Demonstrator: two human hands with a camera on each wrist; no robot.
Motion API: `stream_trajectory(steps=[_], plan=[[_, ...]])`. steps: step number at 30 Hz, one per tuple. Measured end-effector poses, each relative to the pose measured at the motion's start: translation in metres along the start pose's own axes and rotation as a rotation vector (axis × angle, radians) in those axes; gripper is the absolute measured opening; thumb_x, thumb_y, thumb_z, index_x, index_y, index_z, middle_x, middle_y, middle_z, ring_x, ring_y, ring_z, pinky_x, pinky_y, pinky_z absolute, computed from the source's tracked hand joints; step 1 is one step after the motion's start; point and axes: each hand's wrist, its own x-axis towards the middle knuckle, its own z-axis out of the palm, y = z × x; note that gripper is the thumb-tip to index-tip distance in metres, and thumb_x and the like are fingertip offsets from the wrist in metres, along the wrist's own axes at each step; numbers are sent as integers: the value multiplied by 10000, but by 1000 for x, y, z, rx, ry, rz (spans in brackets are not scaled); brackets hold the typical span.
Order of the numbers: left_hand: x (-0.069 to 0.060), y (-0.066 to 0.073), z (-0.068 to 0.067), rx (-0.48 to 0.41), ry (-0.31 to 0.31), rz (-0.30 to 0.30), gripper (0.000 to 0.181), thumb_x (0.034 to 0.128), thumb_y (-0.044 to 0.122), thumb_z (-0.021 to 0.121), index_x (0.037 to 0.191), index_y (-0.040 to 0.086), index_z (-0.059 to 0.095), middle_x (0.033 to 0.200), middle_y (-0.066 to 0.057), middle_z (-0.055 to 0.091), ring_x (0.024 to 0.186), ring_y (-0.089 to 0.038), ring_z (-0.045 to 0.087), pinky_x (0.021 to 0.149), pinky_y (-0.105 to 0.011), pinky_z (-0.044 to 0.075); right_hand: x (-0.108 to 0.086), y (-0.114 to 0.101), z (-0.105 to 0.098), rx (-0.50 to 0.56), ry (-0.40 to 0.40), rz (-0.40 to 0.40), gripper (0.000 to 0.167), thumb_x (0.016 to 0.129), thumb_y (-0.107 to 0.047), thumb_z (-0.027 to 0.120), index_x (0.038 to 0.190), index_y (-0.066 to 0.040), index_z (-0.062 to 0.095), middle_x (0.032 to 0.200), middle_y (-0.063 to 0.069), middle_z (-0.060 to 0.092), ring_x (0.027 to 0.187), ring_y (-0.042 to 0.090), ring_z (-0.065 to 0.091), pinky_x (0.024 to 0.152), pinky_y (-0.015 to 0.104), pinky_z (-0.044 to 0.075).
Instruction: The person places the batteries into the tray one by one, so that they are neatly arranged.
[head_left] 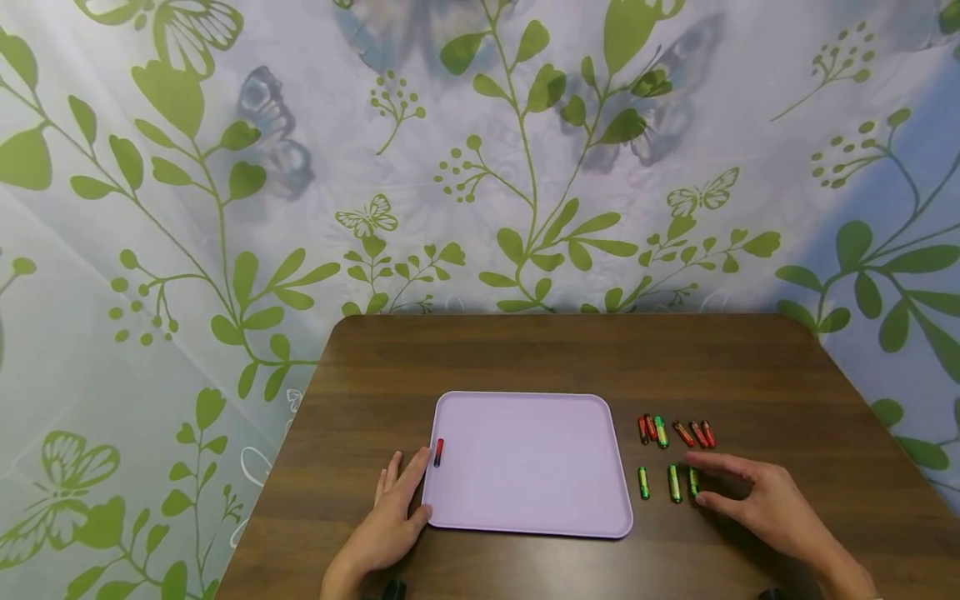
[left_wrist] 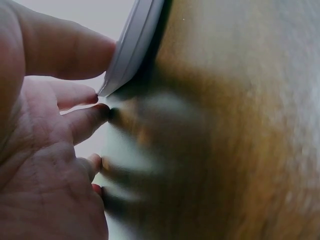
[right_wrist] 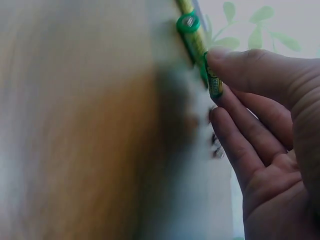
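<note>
You have room over the middle of the purple tray. One red battery lies by its left edge. Two green batteries sit between your right hand and the tray, with more batteries behind.

Batteries right of tray, one battery inside, perhaps against rim.

Our left hand, right hand: bare, palms creased. Near left, we see dark rounded piece; near right, another dark piece; both cropped.
</note>
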Motion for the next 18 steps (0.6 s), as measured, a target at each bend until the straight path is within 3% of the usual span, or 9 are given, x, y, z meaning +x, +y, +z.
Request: stream_trajectory(steps=[8,12,18], plan=[[-1,-1,0,2,-1,-1,806,990,-44,648,1720,40,316,1779,-238,309,1681,-537,-48,1315,-712,-125,17,-22,6,118,-14,-17,526,822,-141,966,1319,-149,794,1269,58,818,1198,-137,666,942,34,523],[-2,0,0,1,1,-2,803,988,-45,646,1718,39,321,1777,-240,312,1681,-537,-44,1317,-709,-123,31,-32,17,188,-9,-68,525,822,-76,952,1320,-101,789,1267,95,817,1212,-94,690,996,52,516],[-1,0,0,3,3,4,796,986,-41,644,1714,34,330,1773,-240,322,1680,-540,-39,1315,-718,-115,48,-47,37,268,-32,-110,525,850,-58,928,1351,-75,770,1288,152,802,1217,-39,718,973,116,573]])
